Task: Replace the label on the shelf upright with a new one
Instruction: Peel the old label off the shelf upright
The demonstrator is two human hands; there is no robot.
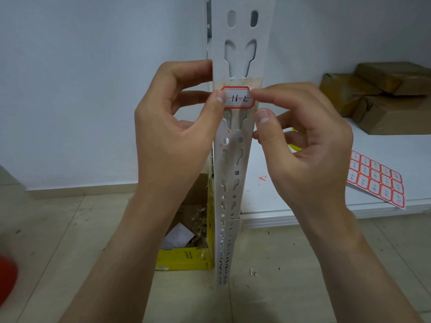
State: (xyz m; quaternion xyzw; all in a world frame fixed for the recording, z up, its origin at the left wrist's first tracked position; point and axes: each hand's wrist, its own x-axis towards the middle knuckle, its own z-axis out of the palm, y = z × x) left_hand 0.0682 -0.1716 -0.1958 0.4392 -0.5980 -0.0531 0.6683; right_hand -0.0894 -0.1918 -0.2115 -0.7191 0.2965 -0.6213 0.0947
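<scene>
A white slotted shelf upright stands straight ahead. Across it, at chest height, lies a white label with a red border, hand-written "11-2", over a band of yellowed tape residue. My left hand has its thumb on the label's left end and its fingers behind the upright. My right hand has a fingertip on the label's right end, with the thumb just below it. A sheet of red-bordered labels lies on the white shelf at the right.
A white shelf board runs low to the right, with brown wrapped parcels at its back. A yellow cardboard box with scraps inside stands on the tiled floor left of the upright. A blurred red object shows at the left edge.
</scene>
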